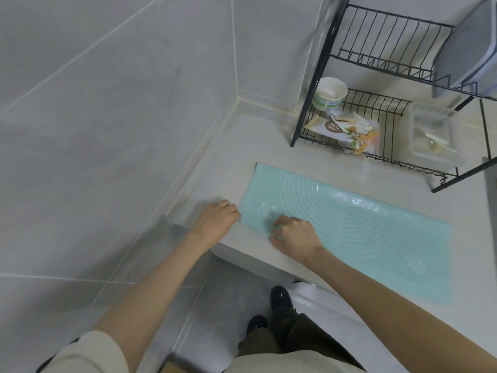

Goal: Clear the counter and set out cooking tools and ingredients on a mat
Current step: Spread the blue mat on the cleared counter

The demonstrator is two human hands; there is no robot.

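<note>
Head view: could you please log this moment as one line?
mat: flat on counter | left hand: grips its corner | right hand: pinches near edge

Left arm (161, 286) and right arm (390, 297): both bare, extended forward, converging toward the hands.

Left hand (215, 220): back uppermost, wrist straight, fingers curled under at the knuckles, tips hidden. Grip not determinable.

Right hand (295, 234): just beside the left, not touching it. Back uppermost, fingers bent with tips pointing down, thumb at the near side. Grip likewise not determinable.
</note>
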